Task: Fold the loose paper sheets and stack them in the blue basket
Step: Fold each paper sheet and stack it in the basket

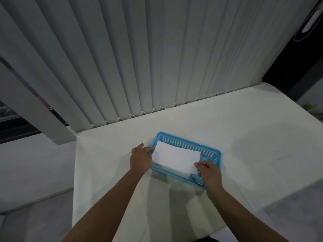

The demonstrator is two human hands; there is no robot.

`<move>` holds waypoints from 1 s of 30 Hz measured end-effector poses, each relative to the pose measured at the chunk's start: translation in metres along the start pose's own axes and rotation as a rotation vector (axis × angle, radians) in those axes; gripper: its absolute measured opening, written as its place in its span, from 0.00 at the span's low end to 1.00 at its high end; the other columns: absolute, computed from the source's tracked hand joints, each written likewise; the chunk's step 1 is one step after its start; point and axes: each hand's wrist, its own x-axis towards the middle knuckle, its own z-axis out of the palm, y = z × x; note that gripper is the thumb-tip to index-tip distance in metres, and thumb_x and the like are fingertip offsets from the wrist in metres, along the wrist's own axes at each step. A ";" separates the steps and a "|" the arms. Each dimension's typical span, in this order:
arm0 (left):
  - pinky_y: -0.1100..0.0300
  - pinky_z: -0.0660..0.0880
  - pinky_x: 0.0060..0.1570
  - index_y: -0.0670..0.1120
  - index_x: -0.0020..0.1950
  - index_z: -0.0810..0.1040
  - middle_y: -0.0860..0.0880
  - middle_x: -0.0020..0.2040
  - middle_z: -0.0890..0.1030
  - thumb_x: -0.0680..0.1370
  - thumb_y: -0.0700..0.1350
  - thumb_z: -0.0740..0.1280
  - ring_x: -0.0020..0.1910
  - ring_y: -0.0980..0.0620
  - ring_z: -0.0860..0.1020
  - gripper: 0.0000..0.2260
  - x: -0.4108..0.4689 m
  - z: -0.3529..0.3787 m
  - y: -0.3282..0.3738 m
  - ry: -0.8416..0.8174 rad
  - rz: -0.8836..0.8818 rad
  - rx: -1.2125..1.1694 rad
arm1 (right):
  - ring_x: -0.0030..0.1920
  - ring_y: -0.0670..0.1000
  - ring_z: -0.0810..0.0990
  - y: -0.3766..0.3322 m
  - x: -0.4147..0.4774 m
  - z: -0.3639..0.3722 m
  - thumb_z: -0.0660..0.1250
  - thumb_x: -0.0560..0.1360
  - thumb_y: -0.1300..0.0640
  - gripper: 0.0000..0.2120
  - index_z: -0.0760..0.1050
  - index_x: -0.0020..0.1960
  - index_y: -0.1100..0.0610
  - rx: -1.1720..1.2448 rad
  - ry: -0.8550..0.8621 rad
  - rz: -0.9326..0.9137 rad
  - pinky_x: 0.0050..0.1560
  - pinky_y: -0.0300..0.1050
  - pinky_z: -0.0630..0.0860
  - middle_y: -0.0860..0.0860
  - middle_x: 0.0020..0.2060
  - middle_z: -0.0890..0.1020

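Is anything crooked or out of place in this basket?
Slightly. The white paper lies turned against the blue basket, and its near corner sticks over the front rim by the right hand. The left hand holds its other end.

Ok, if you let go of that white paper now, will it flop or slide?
The folded paper looks thin, so probably floppy at its unsupported edges. It likely weighs almost nothing and should settle into the blue basket, whose walls would probably stop sliding.

White table (244, 137) under blue basket (212, 151)
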 end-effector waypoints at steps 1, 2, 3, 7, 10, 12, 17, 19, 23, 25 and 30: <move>0.47 0.75 0.58 0.54 0.60 0.80 0.41 0.62 0.75 0.78 0.39 0.53 0.62 0.40 0.72 0.21 0.003 0.000 -0.002 -0.009 0.002 -0.004 | 0.35 0.50 0.77 -0.001 -0.001 0.001 0.71 0.73 0.59 0.03 0.80 0.41 0.57 0.007 0.004 -0.002 0.47 0.48 0.76 0.52 0.35 0.81; 0.46 0.75 0.58 0.55 0.59 0.80 0.40 0.62 0.75 0.78 0.38 0.53 0.61 0.39 0.72 0.21 0.006 0.000 -0.004 -0.022 0.002 -0.017 | 0.35 0.50 0.77 -0.003 -0.002 0.002 0.71 0.73 0.60 0.03 0.79 0.40 0.58 0.016 0.005 -0.004 0.45 0.47 0.75 0.52 0.35 0.81; 0.45 0.76 0.57 0.55 0.58 0.81 0.39 0.62 0.75 0.78 0.38 0.52 0.61 0.38 0.73 0.22 0.010 0.000 -0.007 -0.034 0.002 -0.038 | 0.34 0.49 0.77 -0.003 -0.003 0.004 0.71 0.73 0.60 0.04 0.79 0.40 0.57 0.024 0.007 -0.004 0.44 0.46 0.74 0.52 0.34 0.81; 0.47 0.74 0.59 0.57 0.60 0.80 0.37 0.62 0.74 0.77 0.37 0.52 0.60 0.36 0.73 0.23 0.016 0.001 -0.014 -0.104 -0.010 -0.059 | 0.35 0.50 0.77 0.000 -0.008 0.011 0.71 0.73 0.59 0.05 0.79 0.38 0.54 0.042 0.015 0.011 0.44 0.46 0.74 0.52 0.34 0.81; 0.50 0.68 0.65 0.59 0.64 0.76 0.39 0.65 0.72 0.78 0.37 0.50 0.64 0.38 0.69 0.25 0.015 0.000 -0.014 -0.111 -0.027 -0.036 | 0.36 0.50 0.77 -0.002 -0.009 0.014 0.71 0.73 0.59 0.06 0.79 0.38 0.54 0.054 0.015 0.017 0.46 0.49 0.75 0.51 0.35 0.81; 0.52 0.64 0.68 0.59 0.67 0.74 0.41 0.70 0.69 0.78 0.38 0.50 0.69 0.41 0.66 0.25 0.015 0.000 -0.016 -0.120 -0.025 -0.022 | 0.36 0.50 0.77 -0.004 -0.009 0.017 0.71 0.73 0.60 0.06 0.79 0.38 0.53 0.058 0.016 0.017 0.49 0.51 0.76 0.50 0.35 0.81; 0.52 0.59 0.72 0.59 0.70 0.69 0.46 0.76 0.64 0.79 0.39 0.51 0.76 0.46 0.58 0.24 0.012 -0.001 -0.021 -0.147 0.029 0.003 | 0.38 0.51 0.78 -0.005 -0.011 0.020 0.71 0.73 0.60 0.06 0.79 0.38 0.53 0.046 0.028 0.020 0.52 0.53 0.77 0.49 0.36 0.82; 0.51 0.59 0.72 0.58 0.69 0.71 0.47 0.75 0.62 0.80 0.40 0.53 0.75 0.45 0.57 0.22 0.006 -0.007 -0.015 -0.168 0.059 0.075 | 0.38 0.50 0.77 -0.005 -0.011 0.021 0.70 0.74 0.60 0.04 0.79 0.40 0.55 0.048 0.030 0.026 0.52 0.54 0.77 0.50 0.37 0.82; 0.54 0.61 0.71 0.55 0.71 0.69 0.46 0.76 0.62 0.82 0.41 0.51 0.74 0.43 0.58 0.20 0.001 -0.005 -0.011 -0.134 0.126 0.190 | 0.41 0.52 0.78 -0.006 -0.011 0.022 0.70 0.74 0.59 0.02 0.80 0.44 0.58 0.060 0.028 0.047 0.54 0.53 0.77 0.53 0.41 0.82; 0.57 0.60 0.70 0.53 0.71 0.69 0.46 0.75 0.63 0.82 0.41 0.51 0.74 0.44 0.59 0.20 -0.004 -0.009 -0.005 -0.145 0.140 0.233 | 0.42 0.52 0.78 -0.006 -0.011 0.023 0.70 0.74 0.59 0.02 0.80 0.43 0.57 0.064 0.028 0.056 0.54 0.53 0.76 0.54 0.42 0.82; 0.54 0.63 0.69 0.53 0.72 0.69 0.47 0.77 0.60 0.82 0.42 0.53 0.74 0.44 0.57 0.20 -0.008 -0.010 -0.002 -0.155 0.136 0.217 | 0.42 0.51 0.78 -0.004 -0.011 0.021 0.70 0.74 0.57 0.04 0.79 0.46 0.58 0.043 0.048 0.033 0.52 0.50 0.75 0.54 0.44 0.82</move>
